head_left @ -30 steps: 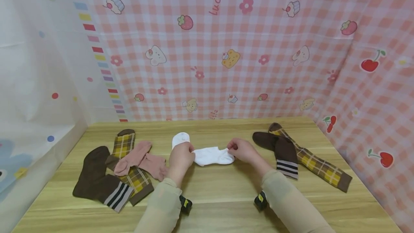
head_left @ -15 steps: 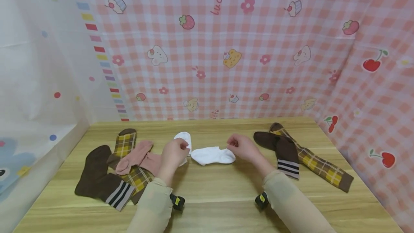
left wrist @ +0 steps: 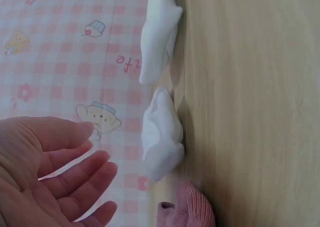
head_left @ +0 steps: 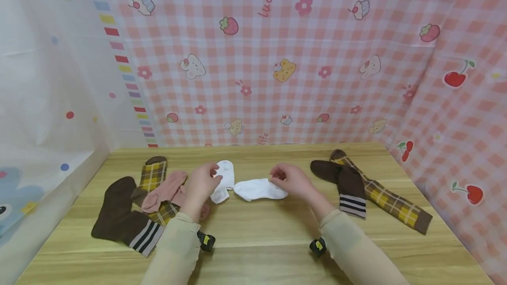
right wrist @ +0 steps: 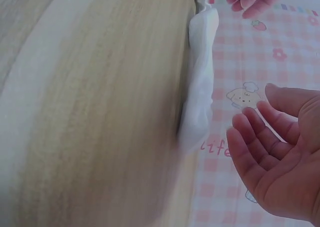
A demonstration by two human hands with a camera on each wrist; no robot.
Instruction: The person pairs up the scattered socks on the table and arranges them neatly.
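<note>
Two white ankle socks lie end to end in the middle of the table. The right white sock (head_left: pixel 257 189) lies flat and lengthwise, and the left white sock (head_left: pixel 225 175) points away, its opening near the other's end. My left hand (head_left: pixel 203 184) hovers beside the left sock, overlapping the pink socks (head_left: pixel 164 192) in the head view. In the left wrist view its fingers (left wrist: pixel 95 177) are loosely bent and hold nothing. Over the toe of the right white sock is my right hand (head_left: pixel 292 179), its fingers (right wrist: pixel 245 152) relaxed and apart from the fabric in the right wrist view.
On the left, a dark brown sock (head_left: pixel 119 214) and a yellow plaid sock (head_left: pixel 153 177) lie under and around the pink ones. Another brown sock (head_left: pixel 350 186) crosses a plaid sock (head_left: pixel 400 206) on the right. A pink checked cloth (head_left: pixel 253 56) hangs behind the wooden table (head_left: pixel 261 250).
Both hands have let go of the right white sock, which now lies flat. My left hand has moved left, uncovering the other white sock. The right hand has shifted slightly left above the toe.
</note>
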